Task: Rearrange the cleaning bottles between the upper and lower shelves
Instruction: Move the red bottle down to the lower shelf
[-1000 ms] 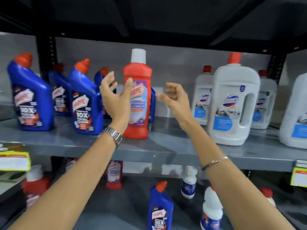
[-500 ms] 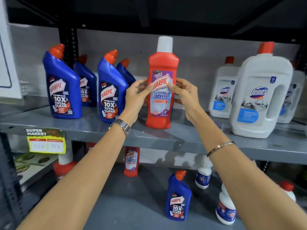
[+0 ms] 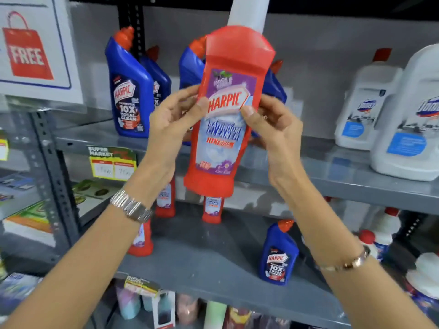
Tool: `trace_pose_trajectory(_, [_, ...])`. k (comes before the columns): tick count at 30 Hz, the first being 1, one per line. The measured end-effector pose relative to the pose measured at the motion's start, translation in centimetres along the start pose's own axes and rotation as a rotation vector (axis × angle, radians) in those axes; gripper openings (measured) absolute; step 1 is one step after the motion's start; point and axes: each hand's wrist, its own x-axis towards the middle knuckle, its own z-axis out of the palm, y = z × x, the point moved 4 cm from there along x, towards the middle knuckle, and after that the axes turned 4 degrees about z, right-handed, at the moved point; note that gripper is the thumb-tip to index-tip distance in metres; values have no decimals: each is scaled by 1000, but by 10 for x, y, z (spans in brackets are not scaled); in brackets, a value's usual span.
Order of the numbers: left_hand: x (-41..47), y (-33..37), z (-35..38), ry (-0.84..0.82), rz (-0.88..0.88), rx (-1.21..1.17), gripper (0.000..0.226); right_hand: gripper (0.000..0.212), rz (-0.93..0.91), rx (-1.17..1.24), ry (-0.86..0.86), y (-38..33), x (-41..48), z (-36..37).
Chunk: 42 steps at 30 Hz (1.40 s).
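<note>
A red Harpic bathroom cleaner bottle with a white cap is lifted off the upper shelf, held up in front of it and tilted slightly. My left hand grips its left side and my right hand grips its right side. Blue Harpic bottles stand on the upper shelf behind it, partly hidden. White Domex jugs stand at the upper right. On the lower shelf stand red bottles and one blue bottle.
A "FREE" sign hangs at the upper left. A yellow price tag sits on the upper shelf's edge. Small white bottles stand at the lower right. More products fill the bottom shelf. A grey post borders the left.
Both hands closed on the red bottle and lifted it off the upper shelf towards me; it now hangs in front of the shelf edge. The camera moved closer and lower.
</note>
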Motion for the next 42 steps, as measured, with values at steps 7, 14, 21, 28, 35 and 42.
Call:
trace_pose_trajectory(7, [-125, -69, -69, 63, -138, 56, 23, 30, 118, -143, -77, 95, -108, 8])
trace_pose_trajectory(14, [-178, -177, -98, 1, -408, 134, 33, 26, 401, -284, -70, 203, -153, -5])
trace_pose_trajectory(21, [-174, -252, -103, -33, -536, 147, 28, 30, 527, -389, -110, 266, -134, -19])
trace_pose_trajectory(28, [-175, -289, -104, -30, -636, 81, 26, 23, 581, -437, -72, 296, -131, -29])
trace_pose_trajectory(35, [-176, -292, -103, -52, -630, 91, 27, 27, 593, -374, -88, 301, -133, -30])
trace_pose_trajectory(42, [-179, -297, -104, -45, -636, 73, 28, 28, 620, -324, -80, 303, -135, -29])
